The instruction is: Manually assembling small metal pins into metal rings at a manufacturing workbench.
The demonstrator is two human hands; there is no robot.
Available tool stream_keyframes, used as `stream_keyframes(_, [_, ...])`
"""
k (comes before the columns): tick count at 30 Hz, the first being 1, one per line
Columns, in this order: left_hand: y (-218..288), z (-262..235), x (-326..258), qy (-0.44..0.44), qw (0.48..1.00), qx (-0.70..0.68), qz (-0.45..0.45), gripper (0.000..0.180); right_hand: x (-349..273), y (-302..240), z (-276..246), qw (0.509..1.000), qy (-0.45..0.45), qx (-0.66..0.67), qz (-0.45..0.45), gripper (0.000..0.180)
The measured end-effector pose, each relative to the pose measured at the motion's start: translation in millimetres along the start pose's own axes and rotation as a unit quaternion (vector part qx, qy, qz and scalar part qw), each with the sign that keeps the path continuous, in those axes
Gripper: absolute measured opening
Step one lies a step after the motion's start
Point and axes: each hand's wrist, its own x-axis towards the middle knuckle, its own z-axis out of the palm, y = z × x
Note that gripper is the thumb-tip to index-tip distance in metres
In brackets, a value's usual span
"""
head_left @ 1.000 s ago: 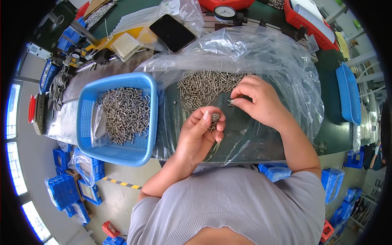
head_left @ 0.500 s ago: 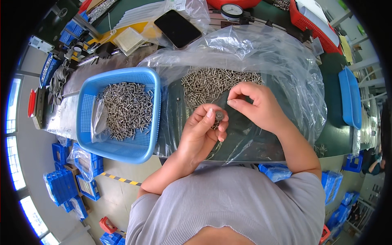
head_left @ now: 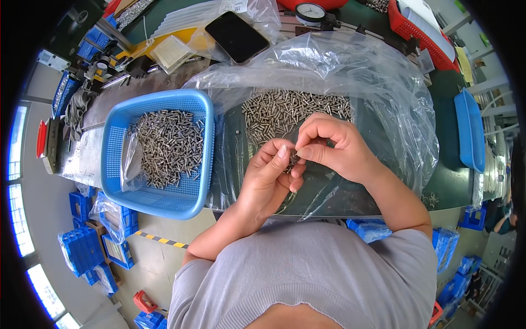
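My left hand (head_left: pixel 266 175) is closed around a small round metal piece (head_left: pixel 294 158), held between thumb and fingers. My right hand (head_left: pixel 345 148) pinches with thumb and forefinger right at that piece, covering most of it. Whatever lies between the right fingertips is too small and hidden to name. Just beyond both hands, short metal pins (head_left: pixel 285 112) lie heaped on a clear plastic sheet (head_left: pixel 329 60). To the left stands a blue perforated basket (head_left: pixel 204 164) holding many similar pins (head_left: pixel 171 148) and a piece of clear plastic.
A black phone (head_left: pixel 237 37) lies at the back, beside a dial gauge (head_left: pixel 310 13) on a rail. A red basket (head_left: pixel 422 38) with papers stands at the far right, a blue tray (head_left: pixel 470 131) below it. Blue crates (head_left: pixel 82 249) are stacked on the floor at left.
My right hand has moved left and slightly down, bringing its pinched fingertips to the round metal piece. My left hand has stayed nearly still.
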Motion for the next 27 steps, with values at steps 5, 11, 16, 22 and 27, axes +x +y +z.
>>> stream_keyframes(5, [2,-2,1,-0.005,1.000,0.007,-0.004,0.018,4,-2,2,0.997,-0.005,-0.073,-0.020,0.012])
stream_keyframes(11, [3,-1,-1,-0.013,1.000,0.016,-0.021,0.022,3,2,1,0.988,-0.008,-0.129,-0.089,0.018])
stream_keyframes(16, [0,-6,0,-0.026,0.999,0.038,-0.015,0.023,0,-5,-3,0.983,0.015,-0.162,-0.082,0.018])
stream_keyframes(22, [-2,-2,0,-0.015,1.000,0.009,0.019,0.021,-1,-6,-16,0.976,0.026,-0.172,-0.130,0.010])
stream_keyframes(27, [-1,-5,2,-0.035,0.999,-0.001,0.014,0.020,-2,-1,-33,0.943,0.065,-0.321,-0.062,0.012])
